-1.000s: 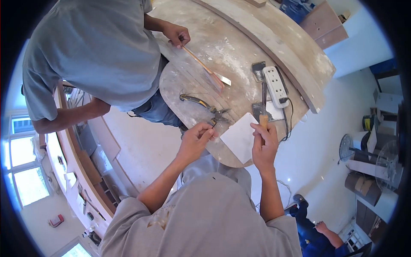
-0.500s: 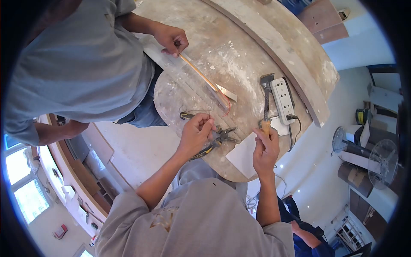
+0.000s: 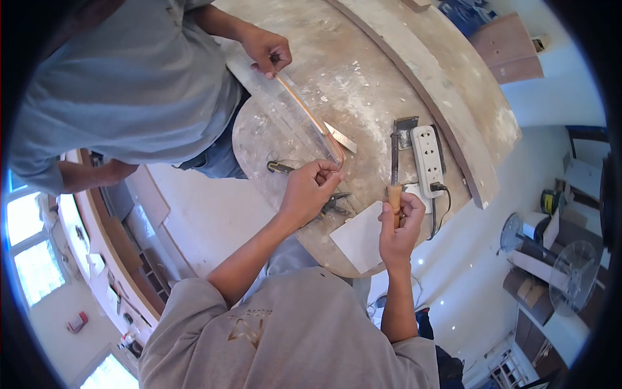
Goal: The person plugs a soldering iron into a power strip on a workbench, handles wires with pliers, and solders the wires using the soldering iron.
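My right hand (image 3: 402,227) is closed around the wooden handle of a soldering iron (image 3: 394,162), whose metal shaft points away from me. My left hand (image 3: 310,191) pinches the loose end of a thin red wire (image 3: 340,152). That wire runs from a narrow yellow-orange strip, apparently an LED strip (image 3: 301,104), lying slantwise over the table. A co-worker's hand (image 3: 269,48) grips the strip's far end. Pliers (image 3: 337,204) lie partly hidden beneath my left hand. Beside them is a yellow-and-black cutter-like tool (image 3: 280,167).
A white power strip (image 3: 427,159) with a plugged-in black cord sits at the right, next to a dark metal stand (image 3: 405,133). White card (image 3: 356,240) lies at the near edge of the worn table (image 3: 382,84). A long curved board (image 3: 427,84) crosses behind.
My left hand has moved forward to the red wire's end. The soldering iron has turned more upright in my right hand, its tip shifting slightly left. The view has shifted a little.
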